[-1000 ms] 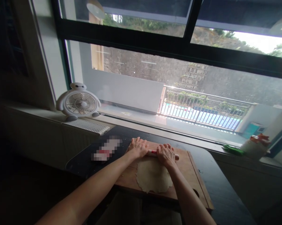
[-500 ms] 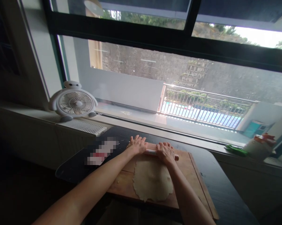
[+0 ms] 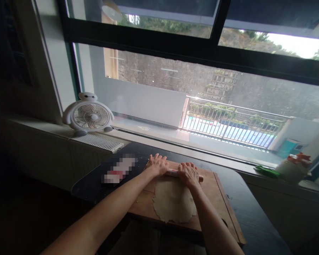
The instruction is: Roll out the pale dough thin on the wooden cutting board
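While the left hand [image 3: 156, 166] and right hand [image 3: 188, 173] grasp the rolling pin [image 3: 172, 172], fingers bent over it, flattened dough [image 3: 174, 203] lies on the wooden board [image 3: 215, 198], at the pin's six o'clock; a fan [image 3: 92, 116] stands at ten.

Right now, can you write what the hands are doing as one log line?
left hand: on rolling pin | right hand: on rolling pin | dough: flat on wooden board | wooden board: on dark table
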